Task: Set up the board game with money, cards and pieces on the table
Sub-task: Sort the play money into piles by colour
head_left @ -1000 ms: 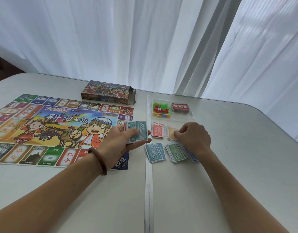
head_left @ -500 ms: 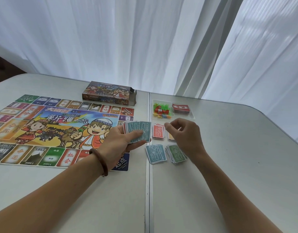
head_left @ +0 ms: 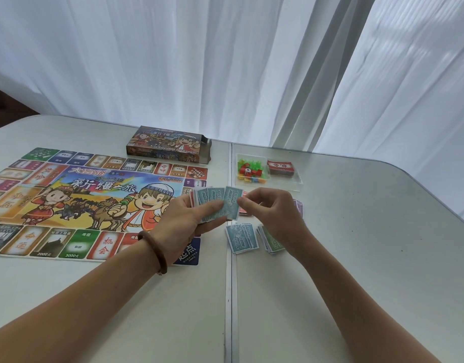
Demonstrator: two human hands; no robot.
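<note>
Left hand: the left hand (head_left: pixel 183 218) is held just above the table's middle seam, at the near right corner of the board, with its thumb laid across a fan of notes (head_left: pixel 211 203) and its fingers curled beneath, so that the fan is gripped.
Fan of notes: teal notes marked 1000 are spread at the front, and red edges are seen at the fan's left side.
Right hand: the right hand (head_left: pixel 272 216) is raised just right of the fan; its thumb and forefinger are pinched on the right edge of the outermost teal note (head_left: pixel 232 206), and the other fingers are loosely curled.
Teal pile (head_left: pixel 242 238): laid flat on the table, near and below the hands, just right of the seam.
Green pile (head_left: pixel 271 243): laid just right of the teal pile, partly hidden by the right wrist.
Red and purple notes: a red pile (head_left: pixel 243 211) and a purple pile (head_left: pixel 299 206) are glimpsed behind the right hand.
Board (head_left: pixel 81 200): spread flat on the left half of the table (head_left: pixel 369 258).
Box (head_left: pixel 168 144): placed at the far edge of the board, its right end open.
Clear tray (head_left: pixel 297 186): set far right of the seam; coloured pieces (head_left: pixel 250 171) are held in its left part and a red card deck (head_left: pixel 280 167) in its right.
Bracelet (head_left: pixel 153 251): worn on the left wrist.
</note>
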